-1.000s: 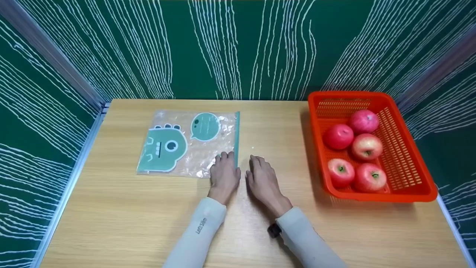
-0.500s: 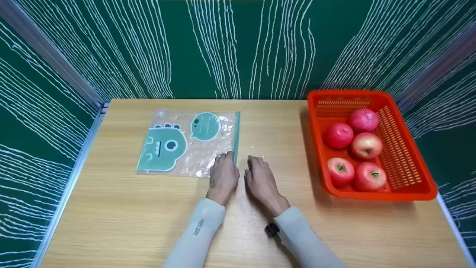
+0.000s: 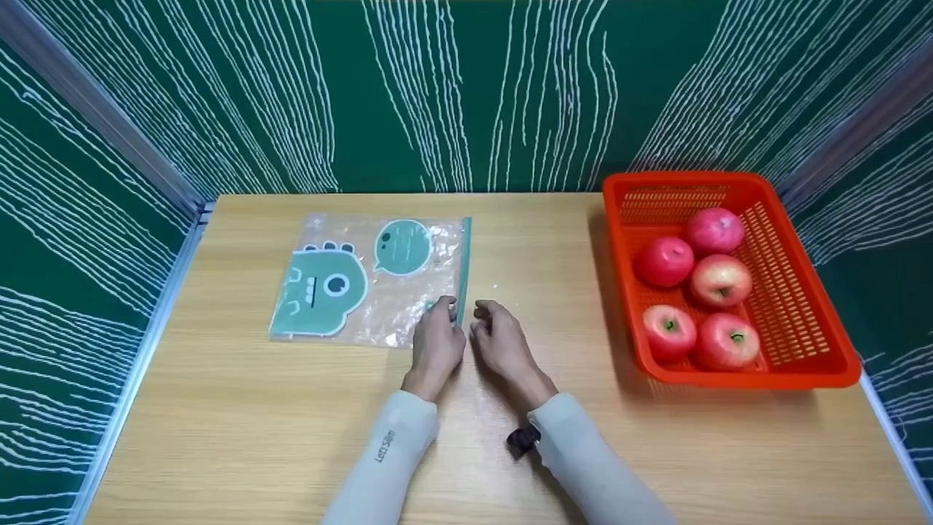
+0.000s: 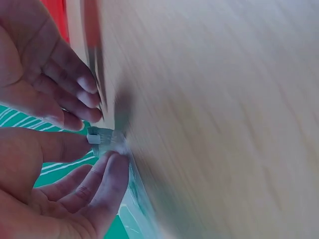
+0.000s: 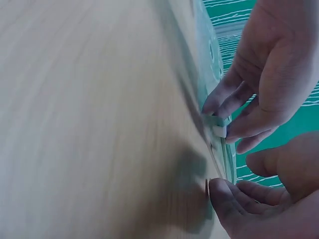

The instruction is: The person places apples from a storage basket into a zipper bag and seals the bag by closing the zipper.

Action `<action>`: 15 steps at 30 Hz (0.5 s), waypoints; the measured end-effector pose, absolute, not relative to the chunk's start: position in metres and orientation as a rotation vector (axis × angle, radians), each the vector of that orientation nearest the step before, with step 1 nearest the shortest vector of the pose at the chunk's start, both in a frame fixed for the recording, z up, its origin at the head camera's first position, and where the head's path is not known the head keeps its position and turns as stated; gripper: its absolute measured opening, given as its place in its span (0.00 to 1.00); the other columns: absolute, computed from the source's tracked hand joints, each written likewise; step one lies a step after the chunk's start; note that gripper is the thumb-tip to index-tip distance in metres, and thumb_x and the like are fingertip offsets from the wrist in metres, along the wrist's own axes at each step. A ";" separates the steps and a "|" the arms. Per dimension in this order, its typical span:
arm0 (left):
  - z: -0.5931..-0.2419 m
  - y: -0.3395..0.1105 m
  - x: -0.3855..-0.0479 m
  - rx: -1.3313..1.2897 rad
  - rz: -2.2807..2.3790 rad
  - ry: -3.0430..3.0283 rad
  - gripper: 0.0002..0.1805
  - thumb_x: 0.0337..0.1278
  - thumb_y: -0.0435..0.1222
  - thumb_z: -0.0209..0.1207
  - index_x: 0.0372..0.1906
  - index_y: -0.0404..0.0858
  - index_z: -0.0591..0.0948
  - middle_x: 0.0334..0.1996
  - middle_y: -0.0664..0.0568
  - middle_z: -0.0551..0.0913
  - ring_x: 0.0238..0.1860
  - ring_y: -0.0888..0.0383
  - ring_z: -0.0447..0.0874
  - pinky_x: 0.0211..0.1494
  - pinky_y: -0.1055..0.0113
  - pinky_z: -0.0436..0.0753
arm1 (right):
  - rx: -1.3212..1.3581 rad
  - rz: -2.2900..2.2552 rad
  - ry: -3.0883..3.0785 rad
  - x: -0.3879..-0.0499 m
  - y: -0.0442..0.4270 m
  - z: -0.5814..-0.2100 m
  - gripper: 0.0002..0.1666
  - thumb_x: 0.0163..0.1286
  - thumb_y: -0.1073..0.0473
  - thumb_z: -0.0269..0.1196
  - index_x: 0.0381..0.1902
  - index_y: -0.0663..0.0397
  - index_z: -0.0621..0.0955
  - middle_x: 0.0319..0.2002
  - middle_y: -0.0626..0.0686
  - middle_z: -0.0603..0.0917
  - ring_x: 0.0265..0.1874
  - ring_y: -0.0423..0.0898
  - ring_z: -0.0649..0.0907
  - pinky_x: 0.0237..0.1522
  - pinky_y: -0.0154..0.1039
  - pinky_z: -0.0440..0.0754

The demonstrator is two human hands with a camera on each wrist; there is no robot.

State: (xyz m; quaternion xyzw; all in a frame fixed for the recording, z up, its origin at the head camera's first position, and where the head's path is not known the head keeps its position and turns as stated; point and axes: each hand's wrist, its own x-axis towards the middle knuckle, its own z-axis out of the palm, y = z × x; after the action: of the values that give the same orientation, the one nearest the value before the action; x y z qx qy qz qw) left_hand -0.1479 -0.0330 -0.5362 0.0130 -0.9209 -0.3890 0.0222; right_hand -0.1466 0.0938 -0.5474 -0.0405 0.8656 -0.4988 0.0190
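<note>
A clear plastic zip bag (image 3: 386,302) with a green cartoon dinosaur print lies flat on the table, its green zip edge (image 3: 465,262) facing right. My left hand (image 3: 437,339) pinches the near corner of that edge between thumb and fingers. In the left wrist view, a small white zip slider (image 4: 93,139) shows at the thumb tip. The slider (image 5: 219,131) also appears in the right wrist view, beside the left fingers. Just right of the zip edge is my right hand (image 3: 503,339), its fingers loosely bent and apart from the thumb, holding nothing.
An orange-red plastic basket (image 3: 794,380) stands on the right side of the wooden table (image 3: 219,423). Several red apples (image 3: 727,340) lie in it. Green walls (image 3: 481,95) with white wavy lines enclose the table at the back and sides.
My right hand has moved slightly left, nearer the zip edge, and its fingers have bent more. The left fingers have drawn in around the bag's corner. The bag stays in place.
</note>
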 end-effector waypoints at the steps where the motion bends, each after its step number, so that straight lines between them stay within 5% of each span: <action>1: -0.536 -0.033 -0.148 0.052 -1.225 -2.845 0.22 0.57 0.20 0.61 0.59 0.29 0.82 0.44 0.39 0.90 0.49 0.40 0.89 0.54 0.45 0.87 | -0.116 -1.558 2.671 -0.147 0.093 -0.547 0.21 0.76 0.72 0.58 0.64 0.76 0.76 0.53 0.68 0.85 0.52 0.60 0.86 0.59 0.53 0.85; 15: -0.533 -0.029 -0.139 0.070 -1.325 -2.806 0.26 0.50 0.17 0.62 0.57 0.30 0.82 0.32 0.45 0.88 0.38 0.43 0.88 0.46 0.48 0.88 | 0.053 -1.780 2.491 -0.151 0.086 -0.549 0.21 0.72 0.75 0.60 0.61 0.77 0.77 0.51 0.68 0.87 0.50 0.61 0.89 0.55 0.47 0.89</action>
State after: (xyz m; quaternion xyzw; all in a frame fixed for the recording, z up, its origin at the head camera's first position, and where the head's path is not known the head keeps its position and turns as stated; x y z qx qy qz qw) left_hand -0.1394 -0.0290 -0.5327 0.0227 -0.9038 -0.4269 0.0191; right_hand -0.1509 0.0856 -0.5495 0.0172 0.8129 -0.5808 0.0398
